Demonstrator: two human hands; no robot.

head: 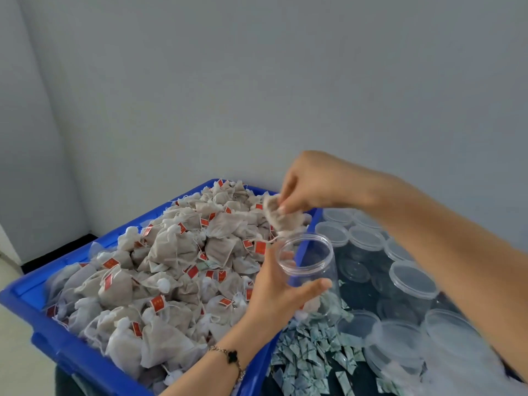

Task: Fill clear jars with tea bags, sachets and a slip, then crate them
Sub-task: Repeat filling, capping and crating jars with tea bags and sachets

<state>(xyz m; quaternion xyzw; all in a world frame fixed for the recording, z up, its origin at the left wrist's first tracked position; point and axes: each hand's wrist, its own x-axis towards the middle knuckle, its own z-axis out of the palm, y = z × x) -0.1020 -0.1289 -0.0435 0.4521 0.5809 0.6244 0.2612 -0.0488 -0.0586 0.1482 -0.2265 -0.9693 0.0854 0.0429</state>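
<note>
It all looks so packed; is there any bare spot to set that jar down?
Hardly. The blue crate is heaped with tea bags, empty jars crowd the right, and sachets cover the strip between. Only slivers of dark table show among the sachets.

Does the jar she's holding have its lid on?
No, the clear jar in the left hand has an open mouth, with the right hand holding tea bags above it.
</note>
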